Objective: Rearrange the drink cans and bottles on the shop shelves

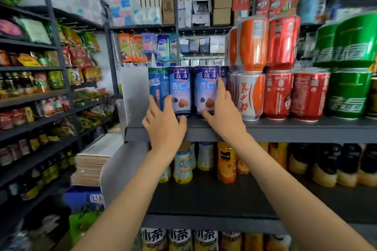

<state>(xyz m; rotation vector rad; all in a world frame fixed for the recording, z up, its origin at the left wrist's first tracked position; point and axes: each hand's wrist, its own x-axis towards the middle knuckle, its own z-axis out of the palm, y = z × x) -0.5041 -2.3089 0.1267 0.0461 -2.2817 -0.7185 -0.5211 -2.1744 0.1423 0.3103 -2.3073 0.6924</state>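
- Two tall blue almond-drink cans stand upright side by side near the left end of the upper shelf (pixel 285 128), close to its front edge: the left can (pixel 180 89) and the right can (pixel 205 89).
- A slimmer blue-and-green can (pixel 158 85) stands just left of them; white-and-orange cans (pixel 250 96), red cola cans (pixel 278 96) and green cans (pixel 349 93) follow toward the right end, stacked two high.
- The left hand (pixel 164 122) is loosely open, fingers spread against the lower front of the left can, not closed around it.
- The right hand (pixel 222 116) is also open, index finger up the right can's side and thumb at its base; neither grip holds anything yet.
- Likely handling: full metal cans, stiff, fairly heavy, smooth and a little slippery; thin walls may dent if squeezed hard.
- Best hold is probably around the middle of the body, thumb opposite fingers, or sliding along the shelf by the base.
- Tall and narrow, they could tip into neighbours if pushed high up.
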